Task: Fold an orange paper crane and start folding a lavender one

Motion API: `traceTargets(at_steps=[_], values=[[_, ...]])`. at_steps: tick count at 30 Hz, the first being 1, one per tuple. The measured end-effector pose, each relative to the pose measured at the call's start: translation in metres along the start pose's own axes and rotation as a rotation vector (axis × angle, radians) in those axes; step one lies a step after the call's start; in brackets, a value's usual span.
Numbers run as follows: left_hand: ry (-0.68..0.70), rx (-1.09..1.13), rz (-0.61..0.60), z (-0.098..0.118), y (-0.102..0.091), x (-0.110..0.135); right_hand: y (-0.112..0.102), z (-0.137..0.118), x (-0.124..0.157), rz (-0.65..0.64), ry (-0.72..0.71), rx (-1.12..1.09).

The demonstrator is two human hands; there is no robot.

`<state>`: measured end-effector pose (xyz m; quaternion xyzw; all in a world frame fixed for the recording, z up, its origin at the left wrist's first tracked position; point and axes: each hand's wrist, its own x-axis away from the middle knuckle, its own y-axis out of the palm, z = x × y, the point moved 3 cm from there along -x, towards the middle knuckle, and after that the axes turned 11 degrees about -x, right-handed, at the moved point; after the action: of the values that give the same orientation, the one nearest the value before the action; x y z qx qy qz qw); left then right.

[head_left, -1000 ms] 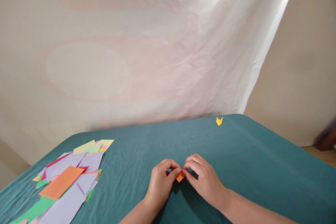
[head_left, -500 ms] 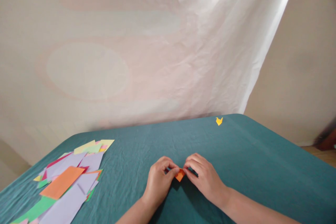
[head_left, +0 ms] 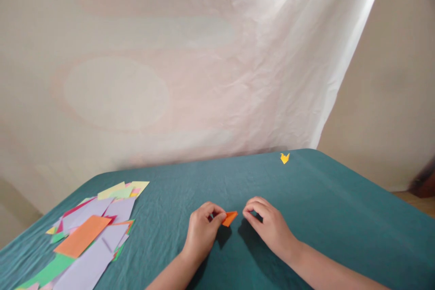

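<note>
My left hand [head_left: 202,231] pinches a small folded orange paper piece [head_left: 230,218] between thumb and fingers, a little above the teal tablecloth [head_left: 322,208]. My right hand [head_left: 268,226] sits just right of the piece, a short gap away. Its fingers are curled with thumb and forefinger drawn together, and nothing shows between them.
A loose pile of coloured paper sheets [head_left: 88,235] lies at the left of the table. A small yellow folded paper figure [head_left: 284,158] stands near the far right edge. A creased white sheet [head_left: 190,63] hangs behind the table.
My right hand has let go of the orange piece and drawn slightly to the right. My left hand has lifted the piece a little and keeps hold of it.
</note>
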<state>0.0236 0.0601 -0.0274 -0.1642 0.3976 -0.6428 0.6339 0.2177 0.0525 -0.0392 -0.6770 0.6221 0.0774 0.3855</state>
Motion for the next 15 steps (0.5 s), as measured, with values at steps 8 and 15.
traceTargets(at_steps=[8,15], values=[[-0.088,0.241,-0.145,0.004,0.012,0.003,0.005,-0.002,0.001,-0.055,0.139,-0.120],[-0.003,0.275,-0.183,0.013,0.015,0.006,0.009,-0.003,0.003,-0.096,0.123,-0.135]])
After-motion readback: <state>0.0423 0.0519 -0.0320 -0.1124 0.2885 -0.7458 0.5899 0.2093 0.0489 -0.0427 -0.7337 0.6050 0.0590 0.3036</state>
